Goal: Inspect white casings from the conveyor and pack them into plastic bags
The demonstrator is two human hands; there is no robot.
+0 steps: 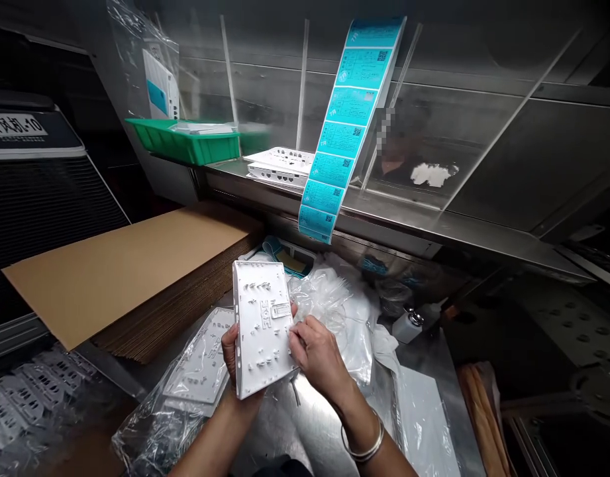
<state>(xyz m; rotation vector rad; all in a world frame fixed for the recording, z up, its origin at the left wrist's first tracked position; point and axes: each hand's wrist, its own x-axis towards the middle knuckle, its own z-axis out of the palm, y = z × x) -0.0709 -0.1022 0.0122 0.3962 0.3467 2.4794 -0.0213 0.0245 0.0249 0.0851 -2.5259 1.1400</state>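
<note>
A white plastic housing panel, with small posts, clips and a square frame on its inner face, is held tilted up over the metal table. My left hand wraps around it from behind, thumb on the left edge and fingertips showing past the right edge. At that right edge my right hand is closed, thumb and forefinger pinched against the panel's rim. Whatever may be between those fingertips is too small to make out. Similar white panels lie in a clear plastic bag to the left.
Stacked cardboard sheets stand at left. Clear plastic bags and a white pump bottle lie behind my hands. Above, a metal shelf carries a green tray, white housings and a hanging blue label strip.
</note>
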